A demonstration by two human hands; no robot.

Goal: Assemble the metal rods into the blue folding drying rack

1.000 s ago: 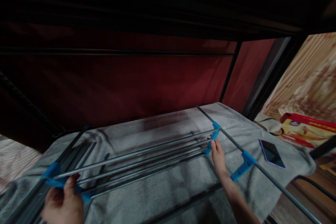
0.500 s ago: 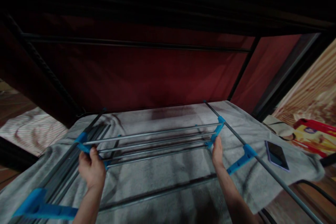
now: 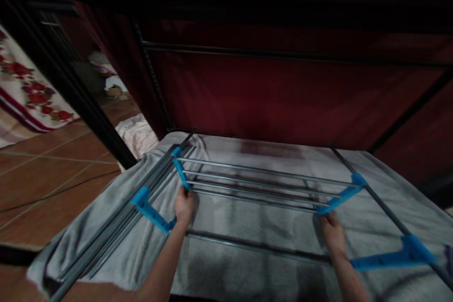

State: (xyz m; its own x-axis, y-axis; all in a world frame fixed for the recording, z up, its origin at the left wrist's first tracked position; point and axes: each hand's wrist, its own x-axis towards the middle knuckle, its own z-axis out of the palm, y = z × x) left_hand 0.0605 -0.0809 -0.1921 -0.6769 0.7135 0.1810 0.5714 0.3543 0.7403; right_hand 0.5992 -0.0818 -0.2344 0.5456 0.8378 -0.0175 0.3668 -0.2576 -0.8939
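A rack of grey metal tubes with blue plastic brackets lies on a grey blanket. My left hand (image 3: 184, 205) pinches the near end of the upper left blue bracket (image 3: 180, 170). At the other side, my right hand (image 3: 332, 233) has its fingers closed at the near end of the upper right blue bracket (image 3: 341, 198). Several thin rods (image 3: 262, 179) span between these two brackets. A lower left bracket (image 3: 150, 210) and a lower right bracket (image 3: 399, 255) sit nearer to me on the side tubes, and a long crossbar (image 3: 258, 247) runs behind my wrists.
Several loose grey tubes (image 3: 120, 226) lie along the left of the grey blanket (image 3: 244, 269). Dark metal frame posts (image 3: 81, 89) and a red curtain (image 3: 269, 99) enclose the surface. Tiled floor (image 3: 53, 170) with a cable shows at left.
The view has swung left; the phone has gone out of sight. My left hand has shifted to the near end of its bracket. The rods now run level between both brackets.
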